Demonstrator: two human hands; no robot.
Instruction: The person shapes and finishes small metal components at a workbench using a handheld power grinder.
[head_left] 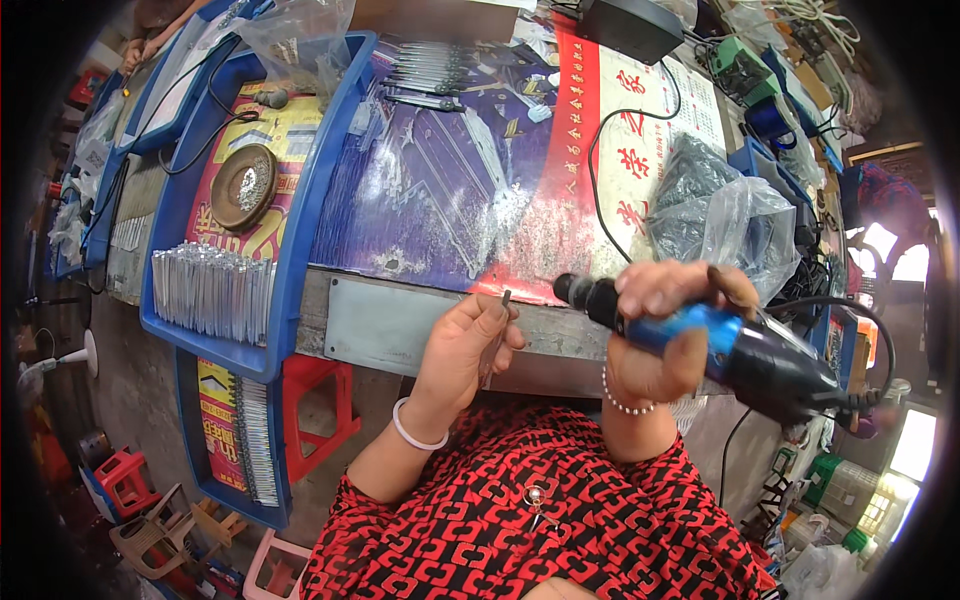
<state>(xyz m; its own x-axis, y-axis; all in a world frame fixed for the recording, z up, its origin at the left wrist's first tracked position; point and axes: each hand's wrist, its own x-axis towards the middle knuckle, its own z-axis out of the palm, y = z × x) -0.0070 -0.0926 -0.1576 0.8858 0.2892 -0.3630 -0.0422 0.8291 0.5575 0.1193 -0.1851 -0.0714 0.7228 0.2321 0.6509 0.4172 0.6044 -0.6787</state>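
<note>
Corded electric screwdriver, black and blue: one, clasped in right grip, nose at near edge of counter. Slender piece: one, pinched in left grip, left of the nose, apart from it.

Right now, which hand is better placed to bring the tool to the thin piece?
Probably the right hand: it grips the tool, pointed leftward; the left hand pinches the thin piece.

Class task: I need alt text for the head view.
At a workbench, a person grips a blue and black power tool in the right hand and a thin piece in the left hand. On the left, a blue tray holds a round brown dish and silver pieces.
</note>
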